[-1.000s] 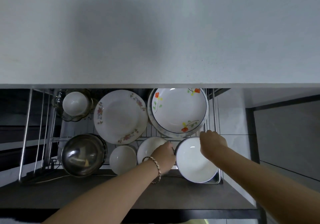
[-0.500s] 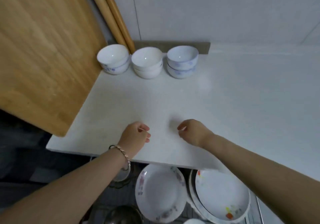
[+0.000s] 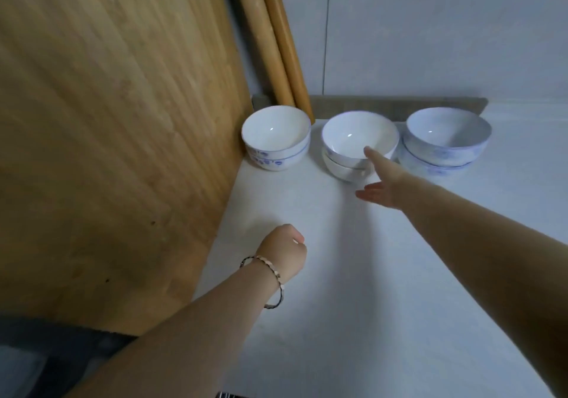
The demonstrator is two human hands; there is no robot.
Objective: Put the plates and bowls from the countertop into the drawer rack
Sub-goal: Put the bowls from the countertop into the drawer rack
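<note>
Seemingly, right grip touches middle bowls.

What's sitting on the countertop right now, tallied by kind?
Bowls: 6, two each in the left stack, middle stack and right stack
Wooden rolling pins: 2
Wooden cutting board: 1
Total: 9

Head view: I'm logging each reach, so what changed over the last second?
Both hands left the drawer rack and rose over the countertop. The right hand then opened and stretched to the middle bowl stack, fingertips at its rim, gripping nothing. The left hand stays curled, empty; all bowl stacks unmoved.
</note>
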